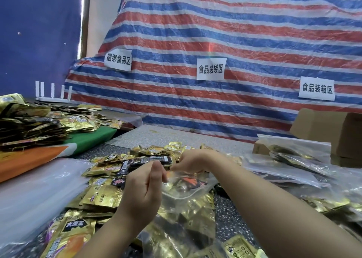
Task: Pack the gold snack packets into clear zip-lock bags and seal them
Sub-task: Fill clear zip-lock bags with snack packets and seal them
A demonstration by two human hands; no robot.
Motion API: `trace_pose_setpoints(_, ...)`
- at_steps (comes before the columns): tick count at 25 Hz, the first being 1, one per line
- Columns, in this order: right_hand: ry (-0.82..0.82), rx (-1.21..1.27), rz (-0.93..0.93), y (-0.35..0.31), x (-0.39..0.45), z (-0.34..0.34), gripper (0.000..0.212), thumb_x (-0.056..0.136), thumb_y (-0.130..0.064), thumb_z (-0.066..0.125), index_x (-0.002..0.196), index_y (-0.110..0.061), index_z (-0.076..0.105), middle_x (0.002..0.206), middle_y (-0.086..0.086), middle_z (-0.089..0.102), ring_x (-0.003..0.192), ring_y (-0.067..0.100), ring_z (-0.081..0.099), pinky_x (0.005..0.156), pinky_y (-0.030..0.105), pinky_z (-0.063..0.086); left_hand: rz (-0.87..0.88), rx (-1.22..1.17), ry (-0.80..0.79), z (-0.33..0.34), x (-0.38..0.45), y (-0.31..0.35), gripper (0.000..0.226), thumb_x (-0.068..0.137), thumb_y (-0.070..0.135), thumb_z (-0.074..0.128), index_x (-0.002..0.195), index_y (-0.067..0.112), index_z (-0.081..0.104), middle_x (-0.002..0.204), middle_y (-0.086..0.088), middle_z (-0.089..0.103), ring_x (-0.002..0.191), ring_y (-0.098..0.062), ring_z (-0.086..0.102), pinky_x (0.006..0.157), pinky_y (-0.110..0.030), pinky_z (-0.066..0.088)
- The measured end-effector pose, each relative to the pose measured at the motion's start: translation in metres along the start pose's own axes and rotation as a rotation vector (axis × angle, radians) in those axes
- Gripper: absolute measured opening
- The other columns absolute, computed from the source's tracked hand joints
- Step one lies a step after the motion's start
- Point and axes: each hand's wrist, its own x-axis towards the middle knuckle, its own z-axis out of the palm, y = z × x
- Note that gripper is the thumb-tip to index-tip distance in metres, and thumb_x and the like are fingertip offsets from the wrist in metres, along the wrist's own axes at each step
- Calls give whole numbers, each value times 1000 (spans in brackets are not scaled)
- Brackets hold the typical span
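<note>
Clear plastic zip-lock bag (182, 203), centre frame, filled with gold foil snack packets: left hand (144, 187) and right hand (191, 160) pinch its mouth, apparently sealing. Filled clear bags (290, 159) stacked right; loose gold packets (101, 197) remain lower left.

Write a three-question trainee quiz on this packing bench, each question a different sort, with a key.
1. True or false: both hands pinch the top edge of the clear zip-lock bag.
2. Where do the filled bags lie: A) to the person's right, B) on the green board, C) inside the cardboard box?
3. Fill in: the left hand and right hand hold a bag containing ____ snack packets.

Key: 1 true; 2 A; 3 gold.
</note>
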Motion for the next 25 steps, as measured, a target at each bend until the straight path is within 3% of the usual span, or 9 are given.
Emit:
trace_pose_setpoints(4,-46,24,39,-4,20,16,64,90,-71,48,96,-9,62,79,-1,65,68,14,62,55,28,44,8,32,-10,-1,-1,-5,73,101,57,20,63,8,59,59,-1,57,63,-10,57,59,-19,41)
trace_pose_setpoints(8,-28,58,13,-7,26,29,52,86,-66,60,79,-15,54,76,-2,58,67,14,57,59,29,45,-23,46,-43,-1,-2,-8,77,100,60,18,62,5,57,58,-5,55,59,-15,53,59,-30,41)
trace_pose_setpoints(10,-48,62,13,-5,24,31,53,85,-61,65,93,-8,61,78,0,62,67,14,57,63,31,50,-35,57,-51,-1,-2,-9,77,100,59,19,61,5,57,56,-5,54,57,-16,52,57,-30,39)
trace_pose_setpoints(12,-100,102,39,0,21,28,68,82,-63,68,105,1,67,91,8,73,72,20,64,79,41,60,-48,72,-43,-2,-1,-9,70,100,52,23,61,6,57,56,-3,54,58,-16,52,54,-25,38)
trace_pose_setpoints(14,-149,109,55,9,15,23,71,76,-65,72,106,-1,71,101,11,75,78,24,67,89,46,58,-54,81,-35,-2,-1,-10,63,100,45,25,61,8,58,56,0,54,59,-14,53,54,-18,37)
trace_pose_setpoints(18,-200,28,93,28,5,18,69,75,-66,73,104,-3,72,92,9,74,72,21,65,85,38,58,-83,72,-65,0,-2,-12,66,99,49,23,62,4,56,57,-6,54,57,-19,51,57,-32,39)
trace_pose_setpoints(22,-248,52,109,22,0,23,79,70,-82,58,91,-6,69,87,5,68,75,22,63,86,38,56,-79,78,-66,0,-3,-12,65,99,48,23,62,5,56,56,-7,54,57,-19,51,55,-31,38)
trace_pose_setpoints(25,-186,44,51,15,4,33,61,84,-68,60,86,-7,67,81,2,65,70,17,60,76,33,55,-86,87,-72,0,-3,-11,66,99,48,24,62,3,56,55,-7,53,56,-20,50,54,-30,37)
